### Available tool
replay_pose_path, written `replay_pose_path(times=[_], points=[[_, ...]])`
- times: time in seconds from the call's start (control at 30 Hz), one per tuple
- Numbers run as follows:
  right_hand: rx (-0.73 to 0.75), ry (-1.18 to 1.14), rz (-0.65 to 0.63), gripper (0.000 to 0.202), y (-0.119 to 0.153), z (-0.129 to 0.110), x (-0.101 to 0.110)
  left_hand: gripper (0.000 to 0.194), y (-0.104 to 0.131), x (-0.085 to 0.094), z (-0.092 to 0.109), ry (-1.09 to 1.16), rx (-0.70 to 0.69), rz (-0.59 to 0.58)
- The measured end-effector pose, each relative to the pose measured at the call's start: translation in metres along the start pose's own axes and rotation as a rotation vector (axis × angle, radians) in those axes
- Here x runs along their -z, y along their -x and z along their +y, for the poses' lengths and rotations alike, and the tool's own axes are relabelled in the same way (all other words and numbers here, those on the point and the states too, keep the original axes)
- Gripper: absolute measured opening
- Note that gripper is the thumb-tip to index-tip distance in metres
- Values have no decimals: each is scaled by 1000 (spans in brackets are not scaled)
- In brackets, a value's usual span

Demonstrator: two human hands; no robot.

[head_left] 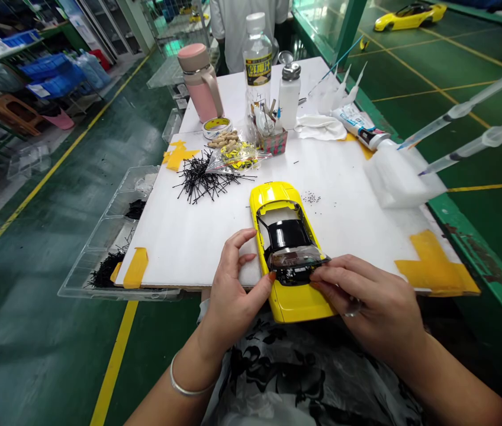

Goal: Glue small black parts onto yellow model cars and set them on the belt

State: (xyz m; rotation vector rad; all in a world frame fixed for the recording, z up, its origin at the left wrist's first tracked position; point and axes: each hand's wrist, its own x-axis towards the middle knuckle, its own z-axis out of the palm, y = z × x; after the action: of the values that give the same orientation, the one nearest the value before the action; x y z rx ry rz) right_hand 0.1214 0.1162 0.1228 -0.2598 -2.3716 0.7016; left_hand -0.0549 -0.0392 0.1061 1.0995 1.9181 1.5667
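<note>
A yellow model car body (pixel 299 305) with a black roof (pixel 289 234) and open window areas lies at the table's near edge, its near end overhanging. My left hand (pixel 237 284) grips its left side, thumb on the rim by the near window opening and fingers curved along the flank. A clear, dark-edged windscreen (pixel 295 257) sits tilted over that opening. At its right end, my right hand (pixel 361 290) is closed, thumb and fingertips pinching the corner against the body. What lies under those fingertips is partly hidden.
Black thin sticks (pixel 202 177) lie heaped beside a plastic bag (pixel 237 157) of small yellow parts. Behind stand a pink mug (pixel 200 83), a clear bottle (pixel 257 65) and a white jar (pixel 289 94). Droppers stand by a white foam block (pixel 404 171). Tiny black specks (pixel 311 197) lie near the car.
</note>
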Motion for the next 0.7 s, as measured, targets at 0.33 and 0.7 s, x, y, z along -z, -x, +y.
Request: replay_pose_path(times=[0.33,0.7], points=[[-14,49,12,16,0,4,1,78,-11,-8,8,-69,5,-29],[31,56,-10,19,9,12,12,81,-12,-10,8,-45,26,-41]])
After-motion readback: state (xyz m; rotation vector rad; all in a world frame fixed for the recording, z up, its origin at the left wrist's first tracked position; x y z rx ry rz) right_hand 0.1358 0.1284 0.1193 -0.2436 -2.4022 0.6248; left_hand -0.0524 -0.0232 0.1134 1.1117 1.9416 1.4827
